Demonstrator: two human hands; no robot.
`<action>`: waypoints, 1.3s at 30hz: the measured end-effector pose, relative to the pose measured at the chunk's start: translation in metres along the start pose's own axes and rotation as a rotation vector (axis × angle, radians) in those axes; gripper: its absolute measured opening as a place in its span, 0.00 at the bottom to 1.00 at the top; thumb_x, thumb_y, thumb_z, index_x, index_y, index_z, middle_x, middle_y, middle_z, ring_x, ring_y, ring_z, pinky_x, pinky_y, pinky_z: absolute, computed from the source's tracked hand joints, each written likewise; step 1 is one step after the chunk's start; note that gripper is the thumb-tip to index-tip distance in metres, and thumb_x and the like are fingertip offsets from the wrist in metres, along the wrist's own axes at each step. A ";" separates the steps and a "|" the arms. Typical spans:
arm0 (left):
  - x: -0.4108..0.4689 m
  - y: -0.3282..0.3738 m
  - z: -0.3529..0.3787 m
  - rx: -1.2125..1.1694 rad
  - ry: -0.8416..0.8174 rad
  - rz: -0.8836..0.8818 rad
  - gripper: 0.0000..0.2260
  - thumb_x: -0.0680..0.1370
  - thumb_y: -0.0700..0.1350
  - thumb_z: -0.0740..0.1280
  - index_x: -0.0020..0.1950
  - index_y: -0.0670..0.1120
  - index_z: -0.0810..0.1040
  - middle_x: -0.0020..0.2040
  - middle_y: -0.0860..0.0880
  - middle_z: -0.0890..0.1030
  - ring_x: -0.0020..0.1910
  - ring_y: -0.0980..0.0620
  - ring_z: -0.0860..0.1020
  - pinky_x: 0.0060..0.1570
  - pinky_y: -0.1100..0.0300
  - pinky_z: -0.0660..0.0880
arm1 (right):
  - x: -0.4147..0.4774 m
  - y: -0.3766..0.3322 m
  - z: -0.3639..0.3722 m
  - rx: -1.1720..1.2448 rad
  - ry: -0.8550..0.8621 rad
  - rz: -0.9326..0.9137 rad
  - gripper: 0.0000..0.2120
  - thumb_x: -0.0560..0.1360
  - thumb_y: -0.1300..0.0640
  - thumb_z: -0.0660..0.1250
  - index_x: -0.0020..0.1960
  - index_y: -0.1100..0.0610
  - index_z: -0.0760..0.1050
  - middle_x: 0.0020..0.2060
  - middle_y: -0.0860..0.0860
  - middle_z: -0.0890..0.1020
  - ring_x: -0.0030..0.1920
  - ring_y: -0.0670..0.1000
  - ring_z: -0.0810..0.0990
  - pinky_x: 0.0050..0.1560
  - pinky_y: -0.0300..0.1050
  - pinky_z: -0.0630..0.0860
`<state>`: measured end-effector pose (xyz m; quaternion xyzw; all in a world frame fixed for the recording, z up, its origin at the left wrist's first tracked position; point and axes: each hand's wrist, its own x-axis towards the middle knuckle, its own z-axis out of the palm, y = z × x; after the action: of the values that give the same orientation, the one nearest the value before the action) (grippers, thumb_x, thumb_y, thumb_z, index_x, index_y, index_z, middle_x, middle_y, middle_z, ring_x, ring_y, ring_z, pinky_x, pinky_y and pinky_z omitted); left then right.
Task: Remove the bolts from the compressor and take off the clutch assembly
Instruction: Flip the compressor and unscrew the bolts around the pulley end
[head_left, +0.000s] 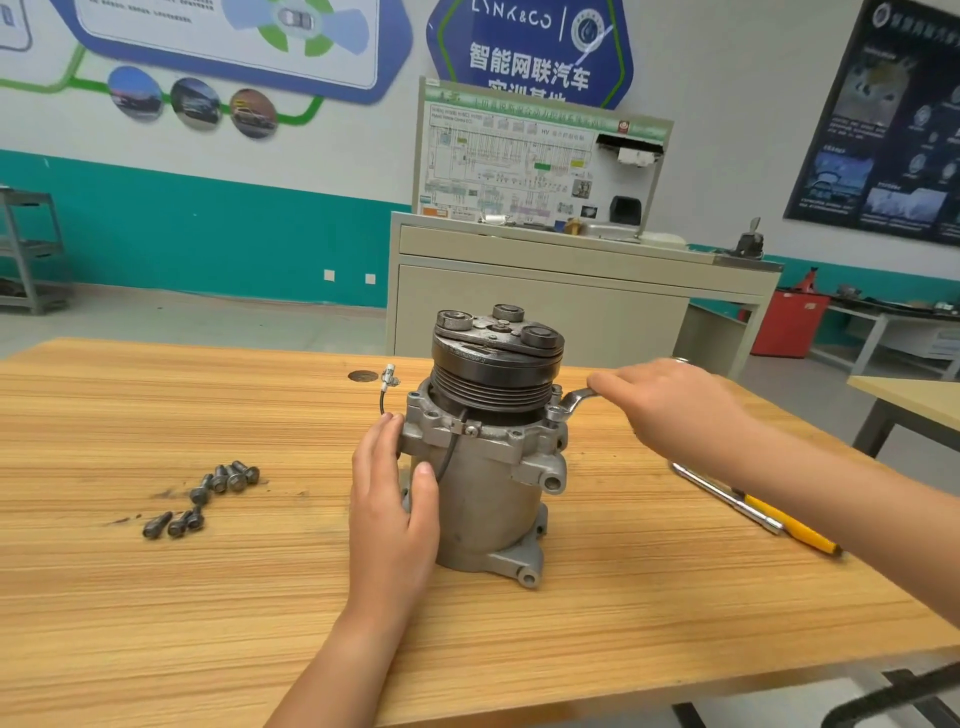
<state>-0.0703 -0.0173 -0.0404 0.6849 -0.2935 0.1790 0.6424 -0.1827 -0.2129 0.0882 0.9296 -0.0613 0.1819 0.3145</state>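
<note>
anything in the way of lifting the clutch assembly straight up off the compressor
Nothing visible above the clutch assembly. Beside it, the right hand holds a wrench on a flange bolt, and a black wire is clamped at the compressor front.

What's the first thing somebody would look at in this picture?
The big grey compressor stands upright in the middle of the wooden table, with a black clutch pulley on top. The left hand holds its side, while the right hand grips a wrench set at its upper flange. A little heap of loose bolts lies on the table to the left.
</note>
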 end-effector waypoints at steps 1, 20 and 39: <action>0.000 0.000 0.000 0.002 0.000 0.001 0.20 0.76 0.50 0.54 0.69 0.57 0.61 0.69 0.57 0.63 0.70 0.62 0.60 0.63 0.75 0.54 | 0.006 -0.002 0.008 0.073 0.112 0.013 0.18 0.66 0.76 0.67 0.52 0.62 0.76 0.37 0.55 0.81 0.33 0.57 0.78 0.35 0.47 0.76; -0.002 -0.001 0.000 -0.006 -0.008 -0.019 0.23 0.76 0.50 0.53 0.72 0.52 0.62 0.70 0.57 0.61 0.69 0.65 0.59 0.62 0.75 0.54 | -0.057 -0.045 -0.054 0.321 -0.117 0.356 0.17 0.81 0.52 0.49 0.69 0.45 0.57 0.31 0.45 0.72 0.32 0.48 0.72 0.30 0.43 0.68; -0.002 0.002 0.000 -0.032 -0.010 -0.031 0.24 0.76 0.50 0.54 0.73 0.50 0.63 0.69 0.60 0.60 0.69 0.62 0.60 0.63 0.72 0.56 | -0.026 -0.071 -0.083 -0.150 -0.401 0.152 0.32 0.73 0.72 0.56 0.73 0.69 0.45 0.29 0.54 0.65 0.25 0.51 0.61 0.21 0.42 0.57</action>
<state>-0.0729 -0.0166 -0.0395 0.6799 -0.2890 0.1611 0.6545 -0.2152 -0.1059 0.0991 0.9140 -0.2059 0.0118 0.3494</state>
